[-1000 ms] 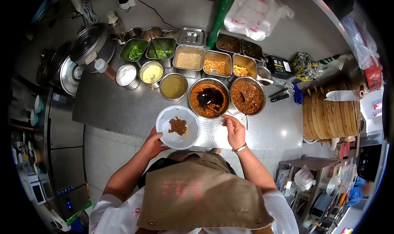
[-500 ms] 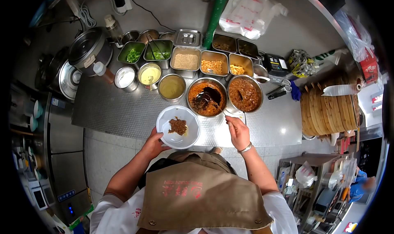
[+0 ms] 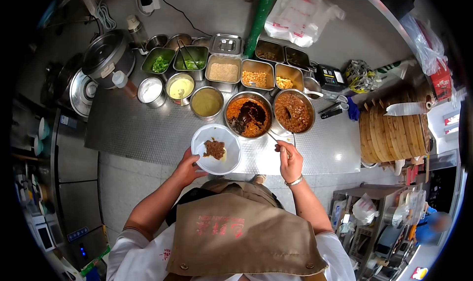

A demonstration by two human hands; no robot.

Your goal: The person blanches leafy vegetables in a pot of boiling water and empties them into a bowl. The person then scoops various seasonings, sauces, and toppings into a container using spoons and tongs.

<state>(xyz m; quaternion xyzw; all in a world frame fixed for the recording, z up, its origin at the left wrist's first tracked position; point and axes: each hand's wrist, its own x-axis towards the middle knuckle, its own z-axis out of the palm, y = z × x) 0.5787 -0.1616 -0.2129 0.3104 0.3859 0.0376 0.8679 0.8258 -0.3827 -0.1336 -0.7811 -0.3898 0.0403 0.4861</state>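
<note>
My left hand (image 3: 187,168) grips the rim of a white plastic bowl (image 3: 201,144) at its left side. A lump of brown minced sauce (image 3: 214,148) lies in the bowl with a little oil beside it. My right hand (image 3: 290,161) pinches the end of a thin metal spoon (image 3: 272,136). The spoon's handle crosses the near rim of a steel pot (image 3: 230,126) of orange chili oil with a dark patch; its head is hidden in the sauce. To the right stands a pot of brown chunky sauce (image 3: 295,106) with another spoon in it.
Behind the pots stand steel pans of chopped greens (image 3: 159,64), tan crumbs (image 3: 223,72) and diced yellow pieces (image 3: 256,77). Tubs of white powder (image 3: 150,90) and yellow paste (image 3: 180,87) are at left. Scissors (image 3: 340,105) and bamboo steamers (image 3: 389,133) are at right.
My right hand has shifted slightly right and toward me, drawing the spoon toward the pot's near rim. The bowl in my left hand has risen slightly toward the pots.
</note>
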